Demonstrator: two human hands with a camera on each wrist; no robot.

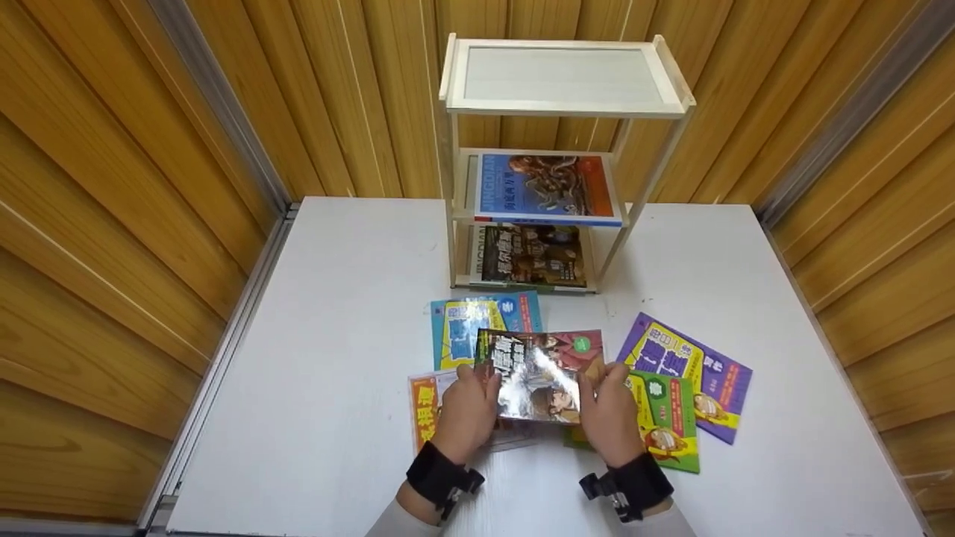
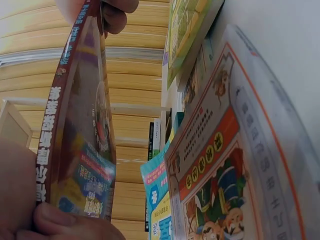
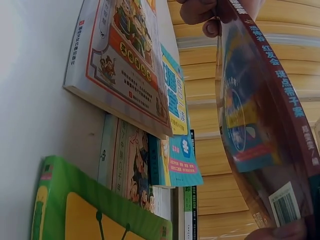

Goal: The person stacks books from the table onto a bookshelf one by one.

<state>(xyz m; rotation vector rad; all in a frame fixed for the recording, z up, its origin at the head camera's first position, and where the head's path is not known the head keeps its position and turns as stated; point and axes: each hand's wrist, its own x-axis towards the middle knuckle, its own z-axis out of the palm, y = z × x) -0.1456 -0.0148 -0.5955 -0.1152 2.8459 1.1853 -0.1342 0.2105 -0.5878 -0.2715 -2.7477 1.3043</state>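
Note:
A glossy paperback book with a dark illustrated cover is held between both hands above the pile. My left hand grips its left edge, thumb on the cover, and my right hand grips the right edge the same way. From the left wrist view, the book's dark red spine faces the camera; its back with a barcode shows in the right wrist view. Beneath and around it lie a blue book, an orange-bordered book, a green book and a purple book.
Behind the books stands a white shelf rack. Its middle tier bears a blue and red book, its bottom tier a dark-covered book. The white table is bordered by wood-panelled walls.

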